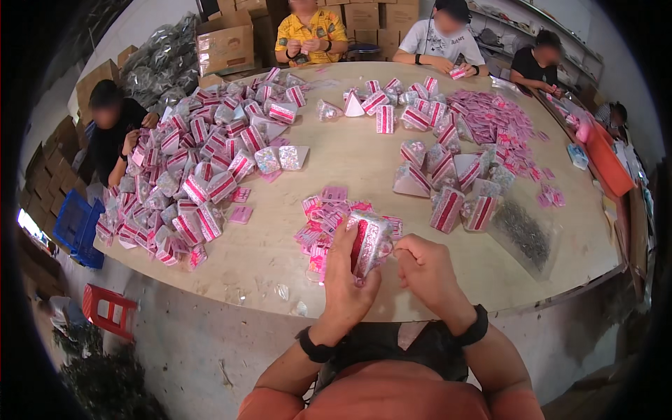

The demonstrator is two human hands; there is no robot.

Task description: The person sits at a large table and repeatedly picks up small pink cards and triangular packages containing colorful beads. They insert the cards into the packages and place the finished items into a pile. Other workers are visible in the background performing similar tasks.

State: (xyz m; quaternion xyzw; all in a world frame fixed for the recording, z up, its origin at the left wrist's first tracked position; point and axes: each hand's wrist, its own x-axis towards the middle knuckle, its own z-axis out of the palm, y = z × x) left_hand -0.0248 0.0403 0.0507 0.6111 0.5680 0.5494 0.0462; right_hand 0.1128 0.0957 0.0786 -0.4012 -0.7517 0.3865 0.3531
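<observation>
My left hand (348, 283) grips a clear-wrapped, cake-slice-shaped packet (369, 245) with a dark pink band, holding it tilted above the near table edge. At the packet's right side my right hand (432, 274) is closed, fingers curled in and thumb pressed against them. Whatever those fingers pinch is hidden or too small to make out. Under and behind the packet lies a loose pile of small pink cards (316, 234). To the right sits a shallow clear tray (549, 260) of small dark metal pieces, beside a group of similar wedge packets (446, 210).
A large heap of wedge packets (210, 154) covers the table's left side. Many pink cards (490, 115) spread over the far right. Several people sit around the table (336, 161). A red stool (108, 311) and blue crate (77, 227) stand at the left; an orange bin (609, 161) is at right.
</observation>
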